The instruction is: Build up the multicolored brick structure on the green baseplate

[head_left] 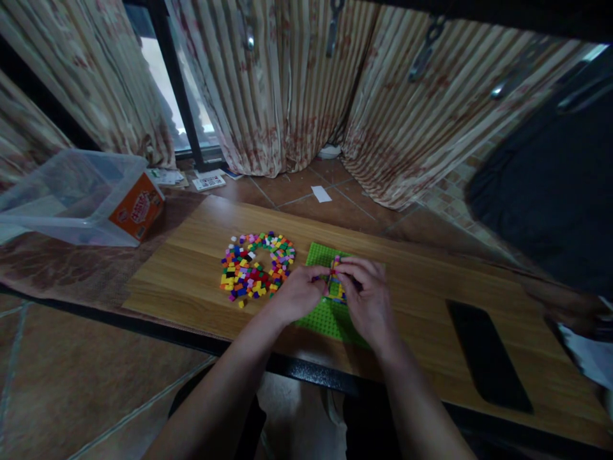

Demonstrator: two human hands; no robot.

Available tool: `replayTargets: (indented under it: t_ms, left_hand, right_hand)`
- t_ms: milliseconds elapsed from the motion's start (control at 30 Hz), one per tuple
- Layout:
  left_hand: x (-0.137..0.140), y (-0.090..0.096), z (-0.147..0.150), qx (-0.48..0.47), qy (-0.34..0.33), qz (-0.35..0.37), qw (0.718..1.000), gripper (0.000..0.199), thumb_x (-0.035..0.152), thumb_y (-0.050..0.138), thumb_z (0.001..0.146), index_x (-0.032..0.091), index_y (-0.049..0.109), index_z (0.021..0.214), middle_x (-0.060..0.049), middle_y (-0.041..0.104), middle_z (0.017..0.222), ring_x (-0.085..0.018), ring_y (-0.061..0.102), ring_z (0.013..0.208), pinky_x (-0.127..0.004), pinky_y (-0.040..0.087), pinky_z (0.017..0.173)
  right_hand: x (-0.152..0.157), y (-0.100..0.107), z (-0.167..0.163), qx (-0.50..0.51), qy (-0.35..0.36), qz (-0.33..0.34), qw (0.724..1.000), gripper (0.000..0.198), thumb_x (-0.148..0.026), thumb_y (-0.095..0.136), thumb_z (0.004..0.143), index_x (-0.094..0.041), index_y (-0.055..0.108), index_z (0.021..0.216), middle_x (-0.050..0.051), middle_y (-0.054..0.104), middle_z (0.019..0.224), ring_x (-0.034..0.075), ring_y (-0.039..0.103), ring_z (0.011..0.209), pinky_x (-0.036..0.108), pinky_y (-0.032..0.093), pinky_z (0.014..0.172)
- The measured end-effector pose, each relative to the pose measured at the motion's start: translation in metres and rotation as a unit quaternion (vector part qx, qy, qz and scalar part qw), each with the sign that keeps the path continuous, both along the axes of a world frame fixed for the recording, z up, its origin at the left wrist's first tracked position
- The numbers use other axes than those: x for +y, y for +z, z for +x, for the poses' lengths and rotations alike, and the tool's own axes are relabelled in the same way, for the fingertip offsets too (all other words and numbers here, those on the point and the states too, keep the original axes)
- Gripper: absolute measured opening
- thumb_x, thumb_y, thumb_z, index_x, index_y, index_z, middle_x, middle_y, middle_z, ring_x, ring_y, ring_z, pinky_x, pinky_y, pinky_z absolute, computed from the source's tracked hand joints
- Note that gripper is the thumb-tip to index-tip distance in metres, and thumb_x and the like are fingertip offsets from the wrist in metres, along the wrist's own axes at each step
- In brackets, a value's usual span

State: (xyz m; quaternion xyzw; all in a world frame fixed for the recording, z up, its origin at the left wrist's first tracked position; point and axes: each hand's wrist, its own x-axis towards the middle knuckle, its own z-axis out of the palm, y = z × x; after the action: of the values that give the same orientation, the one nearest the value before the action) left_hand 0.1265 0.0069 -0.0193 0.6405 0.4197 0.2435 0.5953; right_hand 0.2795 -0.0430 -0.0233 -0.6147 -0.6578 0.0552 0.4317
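Observation:
A green studded baseplate (325, 319) lies on the wooden board in front of me. A small cluster of multicoloured toy bricks (336, 291) stands on it, partly hidden by my fingers. My left hand (302, 292) reaches in from the left, its thumb and forefinger closed on the bricks. From the right, my right hand (370, 295) pinches the upper part of the same cluster, with small red and pink pieces at its fingertips. Left of the plate, many loose toy bricks (256, 278) are spread in a rough ring.
A clear plastic bin (86, 223) with an orange label stands at the far left. A dark flat phone-like slab (488, 354) lies on the wooden board (177, 268) to the right. A person in dark clothing (541, 172) is at the right edge. Striped curtains (311, 83) hang behind.

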Motion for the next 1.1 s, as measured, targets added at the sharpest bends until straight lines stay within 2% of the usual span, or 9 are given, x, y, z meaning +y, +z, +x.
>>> replayTargets:
  t_ms: [100, 267, 400, 567, 767, 933, 1100]
  left_hand:
    - [0.000, 0.002, -0.001, -0.002, -0.021, 0.019, 1.000, 0.039, 0.013, 0.043, 0.075, 0.014, 0.074, 0.098, 0.002, 0.057, 0.061, -0.011, 0.044, 0.053, -0.023, 0.036, 0.055]
    - [0.001, 0.003, -0.002, 0.022, -0.024, 0.018, 0.999, 0.044, 0.014, 0.044, 0.076, 0.013, 0.073, 0.109, 0.002, 0.056, 0.059, -0.011, 0.043, 0.050, -0.023, 0.034, 0.053]
    - [0.001, 0.002, -0.002, 0.039, -0.039, 0.031, 0.998, 0.042, 0.015, 0.043, 0.078, 0.014, 0.074, 0.107, 0.000, 0.060, 0.063, -0.011, 0.044, 0.050, -0.023, 0.034, 0.051]
    - [-0.006, 0.008, -0.001, 0.096, -0.039, 0.122, 0.987, 0.046, 0.014, 0.041, 0.082, 0.015, 0.070, 0.118, -0.003, 0.064, 0.067, -0.014, 0.053, 0.056, -0.025, 0.040, 0.057]
    - [-0.017, 0.015, 0.005, 0.196, -0.044, 0.234, 0.951, 0.041, 0.013, 0.040, 0.087, 0.012, 0.065, 0.120, -0.010, 0.072, 0.085, -0.021, 0.066, 0.077, -0.032, 0.051, 0.076]
    - [-0.020, 0.010, 0.006, 0.241, -0.055, 0.280, 0.928, 0.037, 0.015, 0.039, 0.091, 0.013, 0.062, 0.120, -0.013, 0.074, 0.095, -0.024, 0.070, 0.087, -0.035, 0.054, 0.082]
    - [-0.022, 0.007, 0.006, 0.244, -0.050, 0.295, 0.922, 0.040, 0.013, 0.039, 0.089, 0.013, 0.059, 0.124, -0.013, 0.074, 0.098, -0.025, 0.071, 0.090, -0.037, 0.056, 0.084]
  right_hand:
    - [0.002, -0.007, -0.003, 0.005, -0.020, 0.007, 1.000, 0.014, -0.029, 0.062, 0.089, -0.030, 0.075, 0.091, 0.006, 0.065, 0.115, 0.025, 0.053, 0.112, 0.048, 0.043, 0.097]
    - [0.003, -0.016, 0.000, 0.015, -0.063, -0.007, 0.998, 0.011, -0.032, 0.067, 0.086, -0.031, 0.077, 0.087, 0.006, 0.064, 0.118, 0.027, 0.050, 0.117, 0.052, 0.039, 0.100]
    - [0.005, -0.018, 0.002, 0.053, -0.073, -0.025, 0.996, 0.009, -0.033, 0.069, 0.083, -0.031, 0.077, 0.084, 0.006, 0.065, 0.116, 0.027, 0.054, 0.114, 0.053, 0.039, 0.099]
    - [0.006, -0.016, -0.001, 0.080, -0.091, -0.024, 0.992, 0.007, -0.029, 0.070, 0.081, -0.029, 0.077, 0.080, 0.006, 0.066, 0.113, 0.026, 0.056, 0.111, 0.051, 0.040, 0.098]
    - [0.007, -0.016, -0.002, 0.077, -0.105, -0.021, 0.991, 0.008, -0.028, 0.069, 0.079, -0.028, 0.076, 0.076, 0.006, 0.067, 0.110, 0.026, 0.057, 0.110, 0.049, 0.040, 0.097]
    - [0.006, -0.016, -0.002, 0.072, -0.103, -0.024, 0.992, 0.008, -0.027, 0.069, 0.080, -0.028, 0.077, 0.077, 0.005, 0.067, 0.111, 0.025, 0.056, 0.110, 0.047, 0.041, 0.096]
    - [0.006, -0.017, -0.003, 0.067, -0.101, -0.013, 0.993, 0.009, -0.027, 0.069, 0.080, -0.027, 0.077, 0.076, 0.006, 0.067, 0.111, 0.025, 0.056, 0.109, 0.046, 0.043, 0.095]
